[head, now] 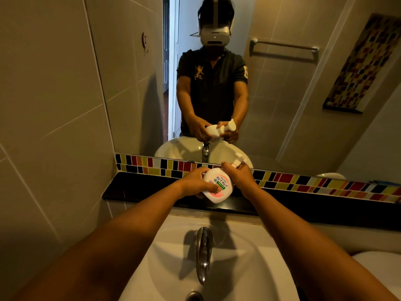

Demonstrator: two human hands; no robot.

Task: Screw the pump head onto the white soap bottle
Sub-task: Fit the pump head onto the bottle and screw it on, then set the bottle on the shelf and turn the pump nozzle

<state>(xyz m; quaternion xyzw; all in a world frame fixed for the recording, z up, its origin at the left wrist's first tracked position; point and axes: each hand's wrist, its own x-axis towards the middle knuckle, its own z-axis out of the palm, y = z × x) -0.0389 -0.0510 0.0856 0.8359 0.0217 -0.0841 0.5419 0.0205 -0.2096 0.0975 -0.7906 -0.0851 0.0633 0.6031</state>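
The white soap bottle [218,185], with a pink and green label, is tilted on its side above the black ledge [134,187]. My left hand [196,181] grips its body from the left, thumb across the label. My right hand [237,175] is closed around the bottle's neck end, where the white pump head [237,160] sticks out past my fingers toward the mirror. The joint between pump head and bottle is hidden under my right hand. The mirror reflects both hands on the bottle.
A chrome tap [202,253] rises over the white basin [249,268] directly below my arms. A strip of coloured tiles [303,181] runs under the large mirror [271,94]. A tiled wall closes the left side.
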